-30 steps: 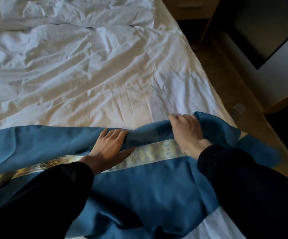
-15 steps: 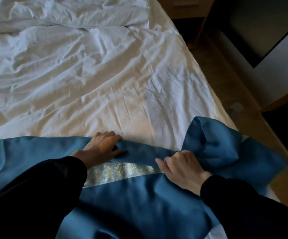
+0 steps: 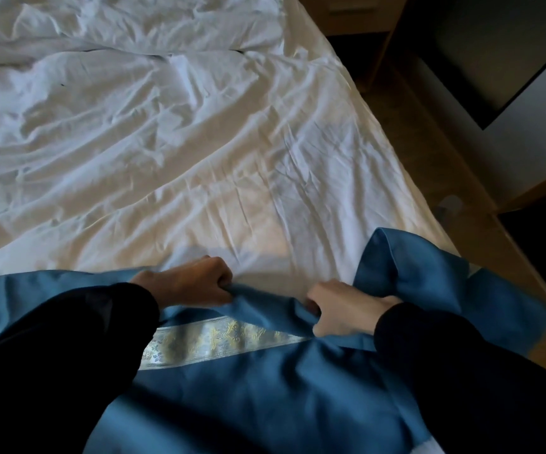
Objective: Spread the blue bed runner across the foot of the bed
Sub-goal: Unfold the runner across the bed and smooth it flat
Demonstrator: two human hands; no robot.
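Note:
The blue bed runner [image 3: 265,394] with a pale gold patterned band [image 3: 219,340] lies across the near end of the bed [image 3: 199,142], which is covered by a wrinkled white sheet. My left hand [image 3: 189,283] grips the runner's far edge with curled fingers. My right hand [image 3: 343,306] grips the same edge a little to the right. Between the two fists the blue cloth is bunched into a ridge. At the right, a folded flap of the runner [image 3: 405,267] stands up and its end hangs over the bed's side. Dark sleeves cover both forearms.
A wooden floor strip [image 3: 428,132] runs along the bed's right side. Beyond it stand a dark panel on a pale wall [image 3: 500,50] and a wooden nightstand [image 3: 346,14] at the top. Rumpled white bedding fills the far half of the bed.
Both hands went from lying on the runner to gripping its far edge in fists. The edge has come nearer to me, and the right-hand flap folded up.

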